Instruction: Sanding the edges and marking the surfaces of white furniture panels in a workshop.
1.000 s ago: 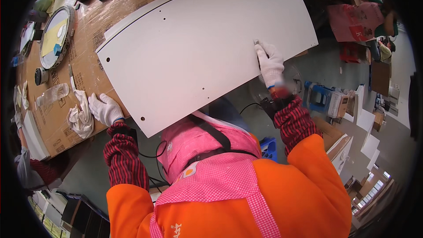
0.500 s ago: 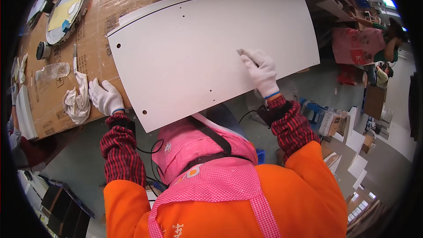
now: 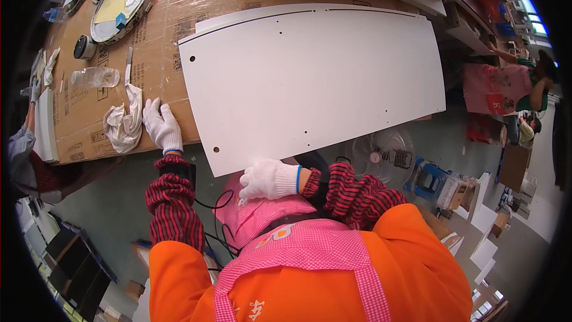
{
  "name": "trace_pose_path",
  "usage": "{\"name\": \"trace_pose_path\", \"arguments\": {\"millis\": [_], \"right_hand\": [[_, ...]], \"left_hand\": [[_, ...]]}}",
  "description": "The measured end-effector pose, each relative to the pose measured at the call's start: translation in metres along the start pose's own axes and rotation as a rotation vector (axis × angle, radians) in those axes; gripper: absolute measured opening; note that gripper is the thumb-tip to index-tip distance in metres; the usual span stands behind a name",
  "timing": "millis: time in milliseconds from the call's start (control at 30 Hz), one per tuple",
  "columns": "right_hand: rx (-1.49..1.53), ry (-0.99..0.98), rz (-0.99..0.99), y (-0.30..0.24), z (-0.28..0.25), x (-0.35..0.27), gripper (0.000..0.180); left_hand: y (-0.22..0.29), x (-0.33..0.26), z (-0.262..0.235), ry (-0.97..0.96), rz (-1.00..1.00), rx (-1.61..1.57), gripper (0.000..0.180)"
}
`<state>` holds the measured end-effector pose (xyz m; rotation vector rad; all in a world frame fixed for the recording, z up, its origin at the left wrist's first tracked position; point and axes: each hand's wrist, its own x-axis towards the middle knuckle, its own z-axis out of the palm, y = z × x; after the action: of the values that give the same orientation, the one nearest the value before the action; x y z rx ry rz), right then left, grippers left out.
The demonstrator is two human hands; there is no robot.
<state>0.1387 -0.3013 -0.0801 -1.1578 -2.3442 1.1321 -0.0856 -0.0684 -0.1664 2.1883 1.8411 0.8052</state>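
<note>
Head-worn fisheye — left of pair, looking down

Cardboard-covered counter (image 3: 167,15) carries dark print and square symbols, too small to read. White characters, partly visible, mark chest of orange sweatshirt (image 3: 411,256). Small white mark, unclear, shows on lap of wearer's pink gingham apron (image 3: 310,241). At right, co-worker's pink apron (image 3: 481,83) bears pale lettering on red patch (image 3: 497,105).

smooth matt panel (image 3: 333,77), glossy cardboard table cover (image 3: 158,45), knitted cloth gloves (image 3: 163,127), clear plastic bottle (image 3: 96,77)
</note>
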Motion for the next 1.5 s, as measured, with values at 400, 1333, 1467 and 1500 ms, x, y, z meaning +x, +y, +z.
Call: {"name": "trace_pose_path", "arguments": {"millis": [400, 1333, 1467, 1500], "right_hand": [[-0.165, 1.028, 0.858, 0.115, -0.104, -0.034, 0.021], [-0.278, 1.385, 1.944, 0.194, -0.148, -0.497, 0.035], [-0.235, 1.433, 1.894, 0.19, -0.141, -0.504, 0.042], [-0.191, 1.543, 1.849, 0.195, -0.138, -0.514, 0.043]], "left_hand": [[0.004, -0.059, -0.112, -0.083, -0.875, -1.125, 0.069], [0.187, -0.077, -0.043, -0.134, -0.907, -0.333, 0.055], [0.207, -0.055, -0.047, 0.027, -0.874, -0.377, 0.055], [0.213, -0.048, -0.045, 0.043, -0.856, -0.385, 0.055]]}}
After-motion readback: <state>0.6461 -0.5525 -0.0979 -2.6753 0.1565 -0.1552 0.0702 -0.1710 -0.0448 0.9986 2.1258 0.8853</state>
